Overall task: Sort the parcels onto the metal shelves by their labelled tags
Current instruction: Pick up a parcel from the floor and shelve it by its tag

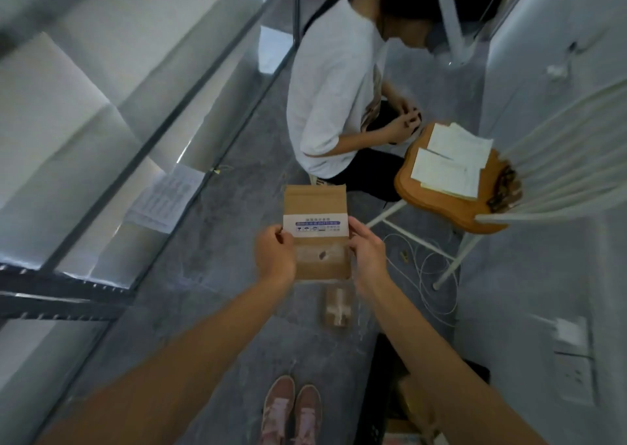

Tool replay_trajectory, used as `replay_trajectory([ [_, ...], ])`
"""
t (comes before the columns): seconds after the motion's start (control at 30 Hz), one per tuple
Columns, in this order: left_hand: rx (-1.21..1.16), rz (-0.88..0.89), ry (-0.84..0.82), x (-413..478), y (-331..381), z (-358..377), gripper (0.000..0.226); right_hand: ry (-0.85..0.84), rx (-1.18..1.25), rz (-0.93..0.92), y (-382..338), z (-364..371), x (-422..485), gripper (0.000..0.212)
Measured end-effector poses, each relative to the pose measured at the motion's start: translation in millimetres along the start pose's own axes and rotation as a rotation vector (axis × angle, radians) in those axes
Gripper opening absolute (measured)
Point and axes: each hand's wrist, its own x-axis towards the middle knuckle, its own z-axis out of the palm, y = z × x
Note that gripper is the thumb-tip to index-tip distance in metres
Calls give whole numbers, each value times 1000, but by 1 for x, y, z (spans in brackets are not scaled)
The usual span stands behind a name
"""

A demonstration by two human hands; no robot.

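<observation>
A small brown cardboard parcel (317, 203) with a white printed label across its middle is held up in front of me over the grey floor. My left hand (274, 254) grips its left edge and my right hand (368, 253) grips its right edge. A second, smaller taped parcel (336, 305) lies on the floor just below. The metal shelves (101, 186) run along the left, holding large white boxes, with a paper sheet (163, 198) hanging on the shelf edge.
A person in a white shirt (332, 88) crouches ahead in the aisle. A wooden-seated chair (454, 186) with papers stands at right, white cable coiled under it. More boxes (410, 407) sit at bottom right by a wall. My shoes (291, 410) are below.
</observation>
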Motion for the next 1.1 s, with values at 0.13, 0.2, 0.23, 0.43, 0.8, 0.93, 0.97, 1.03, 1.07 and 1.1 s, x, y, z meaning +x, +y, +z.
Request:
replay_trajectory([
  [0.13,-149,-27,113,-5,46,-40,27,-51,-42,-97,-49,22,-32,53],
  [0.2,-207,-32,106,-10,69,-60,27,-65,-68,-150,-70,30,-46,54],
  [0.23,-232,-39,93,-14,80,-70,27,-61,-96,-177,-80,33,-54,54],
  [0.43,-278,0,92,-41,129,-136,28,-99,-104,-275,-133,52,-106,49],
  [0.8,-334,38,275,-85,150,-284,28,-378,-356,-496,-184,124,-216,52],
  [0.93,-370,3,371,-98,141,-325,27,-484,-409,-539,-194,152,-249,47],
  [0.97,-379,1,396,-100,138,-336,27,-516,-416,-547,-194,158,-257,47],
  [1.03,-404,-4,433,-109,133,-356,24,-581,-422,-552,-193,170,-272,42],
  [1.07,-415,-8,442,-114,130,-365,23,-606,-417,-548,-191,175,-281,37],
  [1.1,-426,-15,453,-120,126,-373,23,-629,-409,-546,-189,180,-290,31],
])
